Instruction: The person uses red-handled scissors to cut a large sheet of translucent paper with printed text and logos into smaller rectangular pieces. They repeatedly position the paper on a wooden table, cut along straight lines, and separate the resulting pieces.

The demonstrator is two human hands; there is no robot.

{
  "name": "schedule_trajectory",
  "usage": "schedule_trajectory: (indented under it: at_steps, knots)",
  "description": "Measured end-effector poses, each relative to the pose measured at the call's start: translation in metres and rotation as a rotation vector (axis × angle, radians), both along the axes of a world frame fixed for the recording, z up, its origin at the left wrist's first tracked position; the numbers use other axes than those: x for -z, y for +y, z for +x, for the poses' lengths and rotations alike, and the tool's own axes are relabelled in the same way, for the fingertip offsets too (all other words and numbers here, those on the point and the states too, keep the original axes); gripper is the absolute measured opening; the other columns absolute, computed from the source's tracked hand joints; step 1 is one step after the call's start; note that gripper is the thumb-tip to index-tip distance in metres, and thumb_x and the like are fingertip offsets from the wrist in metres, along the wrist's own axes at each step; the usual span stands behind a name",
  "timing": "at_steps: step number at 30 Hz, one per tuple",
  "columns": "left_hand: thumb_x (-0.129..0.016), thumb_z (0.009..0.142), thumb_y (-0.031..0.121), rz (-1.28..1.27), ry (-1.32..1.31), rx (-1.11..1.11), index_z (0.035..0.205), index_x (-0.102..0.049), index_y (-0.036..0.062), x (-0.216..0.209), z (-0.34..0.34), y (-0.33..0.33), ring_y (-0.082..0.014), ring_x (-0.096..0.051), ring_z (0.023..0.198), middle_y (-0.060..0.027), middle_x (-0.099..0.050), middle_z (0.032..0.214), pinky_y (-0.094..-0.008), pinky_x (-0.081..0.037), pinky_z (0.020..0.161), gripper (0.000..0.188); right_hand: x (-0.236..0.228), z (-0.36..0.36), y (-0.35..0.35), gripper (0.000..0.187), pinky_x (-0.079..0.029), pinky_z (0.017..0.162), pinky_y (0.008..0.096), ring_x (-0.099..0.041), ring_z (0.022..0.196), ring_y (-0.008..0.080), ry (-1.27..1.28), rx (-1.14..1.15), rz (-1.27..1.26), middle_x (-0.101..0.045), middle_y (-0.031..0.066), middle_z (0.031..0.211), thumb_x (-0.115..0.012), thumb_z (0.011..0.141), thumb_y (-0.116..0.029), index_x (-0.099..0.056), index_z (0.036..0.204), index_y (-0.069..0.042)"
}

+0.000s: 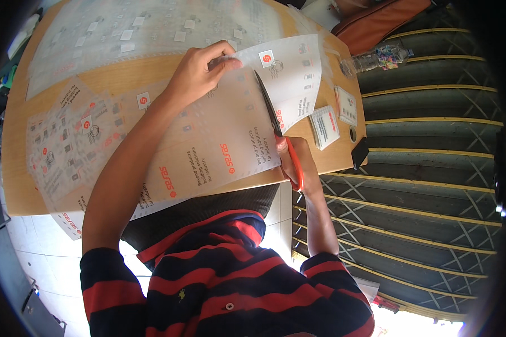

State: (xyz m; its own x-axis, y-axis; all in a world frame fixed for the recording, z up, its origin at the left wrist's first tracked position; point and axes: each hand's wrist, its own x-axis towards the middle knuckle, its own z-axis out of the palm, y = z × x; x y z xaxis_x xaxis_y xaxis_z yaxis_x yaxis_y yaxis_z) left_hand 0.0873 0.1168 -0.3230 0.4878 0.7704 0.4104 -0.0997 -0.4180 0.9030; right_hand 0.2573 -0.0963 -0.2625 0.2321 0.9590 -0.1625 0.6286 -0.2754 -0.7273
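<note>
A large, thin translucent sheet (230, 121) with red and grey print lies over the table's front edge. My left hand (199, 73) pinches the sheet's far edge between thumb and fingers. At the sheet's right part, my right hand (289, 154) grips a pair of scissors (295, 165) with orange-red handles and dark blades. The blades point away from me, along a cut line in the sheet. A strip (301, 73) of the sheet rises and curls to the right of the blades. Whether the lower blade lies under the sheet is hard to see.
More printed sheets (73, 140) overlap at the left, and a wide translucent layer (152, 28) covers the table's far side. Small stacks of cut printed pieces (324, 128) lie right, near a tape roll (352, 133) and a dark object (360, 153). A plastic bottle (376, 59) lies beyond the right edge.
</note>
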Motion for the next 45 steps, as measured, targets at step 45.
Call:
schedule_trajectory:
  at_steps: [45]
  knots:
    - [-0.068, 0.093, 0.017, -0.027, -0.016, 0.062, 0.089, -0.060, 0.0030, 0.002, -0.002, 0.006, -0.0044, -0.044, 0.055, 0.0018, -0.055, 0.066, -0.0245, -0.035, 0.050, 0.017, 0.001, 0.016, 0.040, 0.075, -0.034, 0.037, 0.0269, -0.045, 0.038, 0.0089, -0.048, -0.121, -0.019, -0.044, -0.0010, 0.047, -0.039, 0.095, -0.068, -0.051, 0.063, -0.002]
